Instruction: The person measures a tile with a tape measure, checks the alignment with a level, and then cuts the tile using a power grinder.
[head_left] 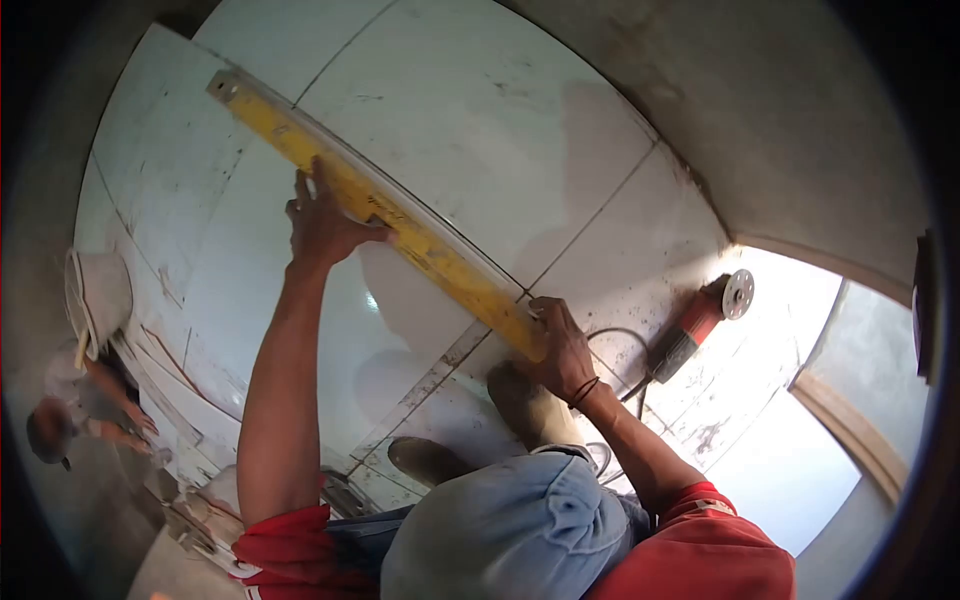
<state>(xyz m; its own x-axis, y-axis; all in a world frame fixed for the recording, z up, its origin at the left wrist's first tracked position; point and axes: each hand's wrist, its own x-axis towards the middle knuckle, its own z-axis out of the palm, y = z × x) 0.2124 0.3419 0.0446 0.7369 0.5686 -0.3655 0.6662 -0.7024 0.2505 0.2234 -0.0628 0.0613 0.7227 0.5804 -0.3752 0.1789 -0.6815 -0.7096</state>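
Note:
A long yellow spirit level (420, 245) lies slantwise across large pale floor tiles (460, 130), along a straight joint with a thin light edge beside it. My left hand (325, 225) is spread at its near edge, thumb and fingers wide apart and touching the yellow face. At the lower right end, my right hand (560, 350) is closed round the level, its fingertips at the far edge. Part of that end is hidden under the palm.
An angle grinder (690, 330) with its disc exposed lies on the right, its cord curling towards my boots (535, 405). A whitish bucket (100, 295) stands at the left. Another person (90, 400) crouches below it. Walls bound the floor at upper right.

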